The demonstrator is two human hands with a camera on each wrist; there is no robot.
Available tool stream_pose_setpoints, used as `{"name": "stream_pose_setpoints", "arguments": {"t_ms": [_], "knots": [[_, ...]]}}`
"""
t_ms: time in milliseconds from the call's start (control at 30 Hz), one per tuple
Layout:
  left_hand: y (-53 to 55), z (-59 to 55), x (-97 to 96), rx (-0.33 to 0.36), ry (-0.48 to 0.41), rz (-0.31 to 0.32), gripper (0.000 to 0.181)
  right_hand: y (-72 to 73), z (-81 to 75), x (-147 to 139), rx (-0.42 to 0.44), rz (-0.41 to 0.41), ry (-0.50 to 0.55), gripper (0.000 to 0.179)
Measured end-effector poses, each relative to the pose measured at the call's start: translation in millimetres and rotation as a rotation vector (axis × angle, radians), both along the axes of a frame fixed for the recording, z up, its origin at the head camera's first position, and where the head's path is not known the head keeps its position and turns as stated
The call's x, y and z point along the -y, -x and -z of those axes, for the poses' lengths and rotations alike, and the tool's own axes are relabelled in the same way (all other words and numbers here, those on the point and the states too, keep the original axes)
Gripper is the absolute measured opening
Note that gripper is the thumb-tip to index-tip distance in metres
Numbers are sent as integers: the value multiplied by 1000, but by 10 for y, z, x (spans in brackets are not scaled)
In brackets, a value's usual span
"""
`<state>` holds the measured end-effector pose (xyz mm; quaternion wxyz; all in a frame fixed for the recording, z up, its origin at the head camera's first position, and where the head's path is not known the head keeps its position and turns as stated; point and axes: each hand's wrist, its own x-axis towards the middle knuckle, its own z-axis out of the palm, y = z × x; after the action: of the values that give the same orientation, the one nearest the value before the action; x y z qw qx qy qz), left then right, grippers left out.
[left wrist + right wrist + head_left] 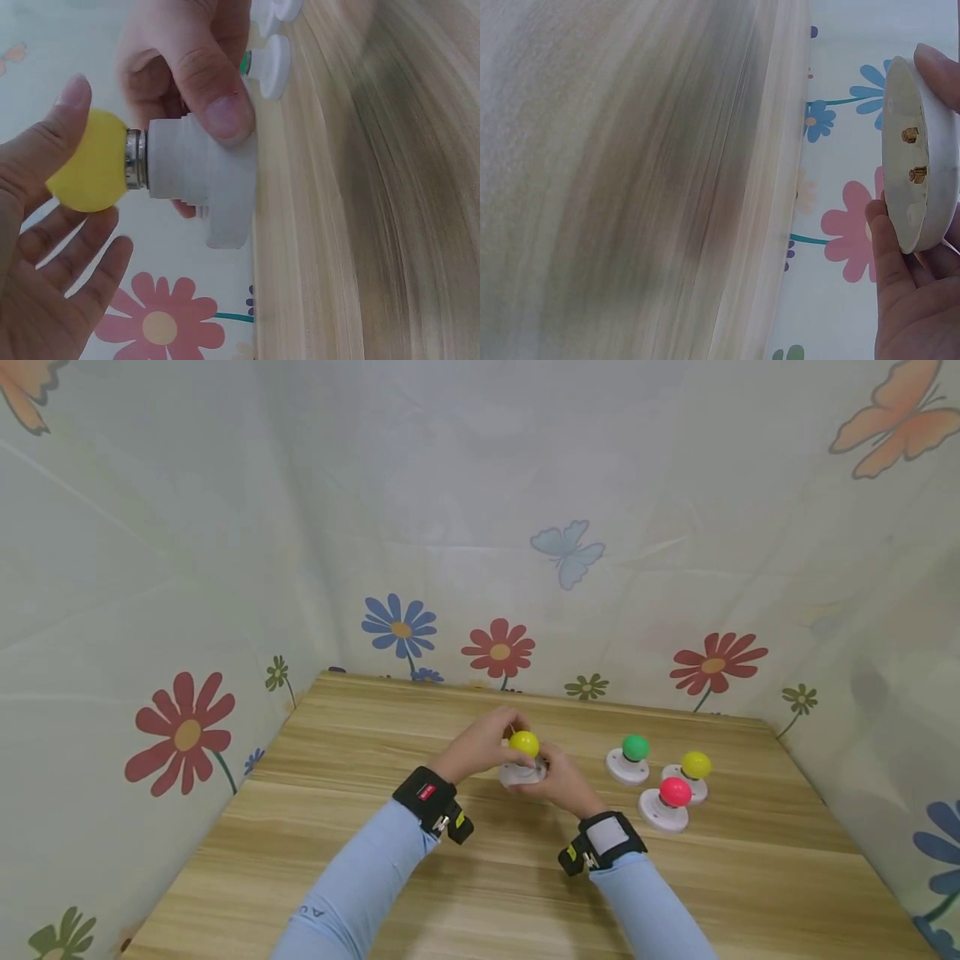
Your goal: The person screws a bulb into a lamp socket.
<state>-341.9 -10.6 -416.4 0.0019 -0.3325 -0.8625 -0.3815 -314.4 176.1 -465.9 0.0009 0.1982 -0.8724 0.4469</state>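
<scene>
My left hand (pixel 480 747) holds a yellow light bulb (pixel 90 169) between thumb and fingers. Below the bulb is a white round lamp socket (pixel 229 187), gripped at its base by my right hand (pixel 566 787). Some of the bulb's metal collar (pixel 136 159) shows at the socket's mouth; how deep the rest sits is hidden. The right wrist view reveals the socket's hollow underside (pixel 901 161) with two brass screws, lifted off the table. Fingers of the right hand wrap its rim, with the thumb on the opposite side.
Right of my hands, three white sockets stand on the wooden table (pixel 337 860). They carry a green bulb (pixel 635 747), another yellow bulb (pixel 696 766) and a red bulb (pixel 676 792). A curtain (pixel 465 510) with printed flowers and butterflies surrounds the table's back and sides.
</scene>
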Motion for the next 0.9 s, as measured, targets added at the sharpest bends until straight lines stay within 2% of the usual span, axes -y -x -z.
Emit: {"name": "stream_pose_setpoints", "arguments": {"t_ms": [100, 233, 367, 467, 567, 633, 700, 800, 900], "knots": [[18, -8, 13, 18, 14, 54, 38, 10, 16, -8, -10, -8, 12, 61], [4, -70, 46, 108, 23, 135, 39, 34, 42, -20, -25, -8, 20, 63], [-15, -111, 63, 159, 22, 170, 45, 41, 50, -25, -14, 5, 8, 64], [2, -74, 41, 136, 13, 130, 61, 38, 47, -27, 0, 14, -5, 63], [12, -19, -5, 65, 23, 24, 75, 34, 34, -21, 7, 12, -2, 62], [8, 6, -34, 22, 34, -46, 73, 36, 29, -15, 8, 6, 6, 61], [-4, 13, -55, -17, 42, -90, 67, 41, 27, -11, 9, 2, 8, 61], [-21, 2, -71, -38, 36, -103, 55, 49, 32, -12, 20, 6, 11, 60], [-38, -38, -74, -39, 40, -83, 47, 49, 40, -18, 13, 9, 8, 59]]}}
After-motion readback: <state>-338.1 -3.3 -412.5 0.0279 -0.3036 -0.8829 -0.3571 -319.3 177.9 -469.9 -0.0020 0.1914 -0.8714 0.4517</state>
